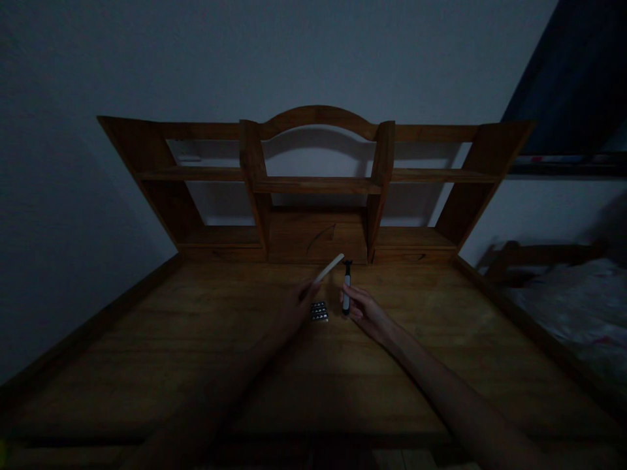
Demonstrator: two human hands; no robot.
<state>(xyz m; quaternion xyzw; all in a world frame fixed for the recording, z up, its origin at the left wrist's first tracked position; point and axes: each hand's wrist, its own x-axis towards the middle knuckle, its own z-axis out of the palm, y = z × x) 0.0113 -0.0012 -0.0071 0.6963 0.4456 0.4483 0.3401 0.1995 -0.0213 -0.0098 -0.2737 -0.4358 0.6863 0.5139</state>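
Observation:
The room is dim. My left hand (296,304) is closed on a pale flat stick (329,267) that points up and to the right. My right hand (365,312) pinches a slim white tool with a black top (347,288), held upright just above the wooden desk (196,339). Between the two hands a small dark pack with rows of shiny pieces (319,311) lies flat on the desk. The stick's tip and the tool's top are close but apart.
A wooden shelf unit (318,186) with a small drawer (318,238) stands at the back of the desk against a white wall. A small pale object (189,158) rests on the upper left shelf. A bed with pale bedding (573,307) is at the right.

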